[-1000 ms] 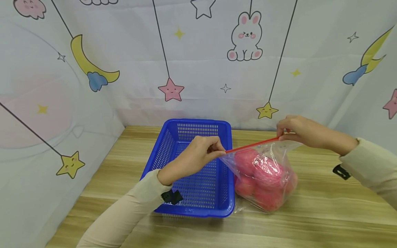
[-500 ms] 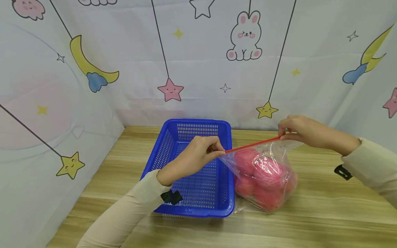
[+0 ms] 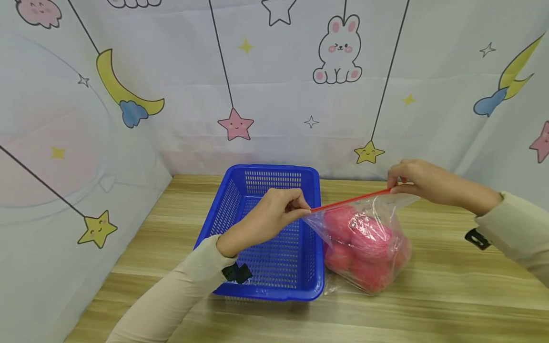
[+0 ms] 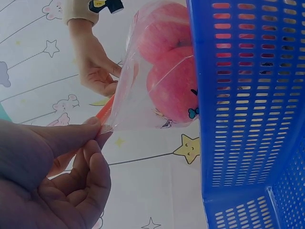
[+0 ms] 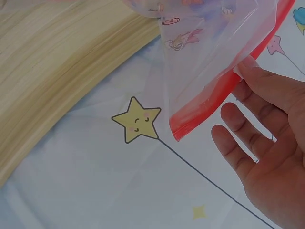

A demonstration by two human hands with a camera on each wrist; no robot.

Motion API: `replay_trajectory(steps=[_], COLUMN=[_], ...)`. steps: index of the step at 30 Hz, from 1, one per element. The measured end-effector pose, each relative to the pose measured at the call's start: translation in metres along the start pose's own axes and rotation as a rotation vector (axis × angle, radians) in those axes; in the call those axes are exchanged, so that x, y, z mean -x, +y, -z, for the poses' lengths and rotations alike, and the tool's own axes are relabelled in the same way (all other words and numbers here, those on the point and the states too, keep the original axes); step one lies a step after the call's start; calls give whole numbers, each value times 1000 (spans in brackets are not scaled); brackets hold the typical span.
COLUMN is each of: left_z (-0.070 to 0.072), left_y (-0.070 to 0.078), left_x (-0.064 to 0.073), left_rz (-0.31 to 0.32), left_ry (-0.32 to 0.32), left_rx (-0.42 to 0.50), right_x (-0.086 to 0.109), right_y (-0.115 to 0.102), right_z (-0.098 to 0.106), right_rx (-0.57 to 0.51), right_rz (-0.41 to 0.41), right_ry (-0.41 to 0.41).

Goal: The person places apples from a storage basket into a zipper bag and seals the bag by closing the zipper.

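Note:
A clear zip bag (image 3: pixel 386 209) with a red strip along its top holds several round pinkish-red fruits (image 3: pixel 372 238) that look like apples. My left hand (image 3: pixel 280 212) pinches the left end of the strip between thumb and fingers, above the basket's right side. Farther right, my right hand (image 3: pixel 418 178) pinches the strip with its thumb and index finger. In the right wrist view the other fingers of the right hand (image 5: pixel 267 119) stand loosely apart, and the strip's red end (image 5: pixel 190 119) sticks out beyond them. The strip is stretched taut and slants up to the right.
A blue perforated plastic basket (image 3: pixel 320 228) stands left of the bag, close against it, partly hidden by the left forearm. Both are on a wood-grain table (image 3: pixel 450 286). A white cloth backdrop (image 3: pixel 283 105) with cartoon prints rises behind the table and along its sides.
My right hand has slid slightly right along the red strip, away from the left hand. The left hand, the bag and the basket look still.

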State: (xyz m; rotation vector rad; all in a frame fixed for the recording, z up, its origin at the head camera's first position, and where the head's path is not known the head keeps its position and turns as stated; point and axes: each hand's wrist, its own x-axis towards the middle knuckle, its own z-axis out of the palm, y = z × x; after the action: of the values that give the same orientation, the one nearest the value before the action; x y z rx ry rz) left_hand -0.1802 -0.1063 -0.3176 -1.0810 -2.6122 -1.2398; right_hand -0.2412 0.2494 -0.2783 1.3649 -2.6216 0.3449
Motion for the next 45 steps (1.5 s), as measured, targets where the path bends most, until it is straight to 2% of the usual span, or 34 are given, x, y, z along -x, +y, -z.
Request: replay_trajectory(steps=[32, 45], left_z=[0, 1], left_y=[-1, 0], left_x=[1, 1], left_rz=[-5, -13], left_ry=[-7, -4], left_rx=[-5, -5], right_x=[7, 9], right_y=[2, 2], right_z=[2, 5], right_rx=[58, 56], right_rz=[-72, -133], right_ry=[-18, -60])
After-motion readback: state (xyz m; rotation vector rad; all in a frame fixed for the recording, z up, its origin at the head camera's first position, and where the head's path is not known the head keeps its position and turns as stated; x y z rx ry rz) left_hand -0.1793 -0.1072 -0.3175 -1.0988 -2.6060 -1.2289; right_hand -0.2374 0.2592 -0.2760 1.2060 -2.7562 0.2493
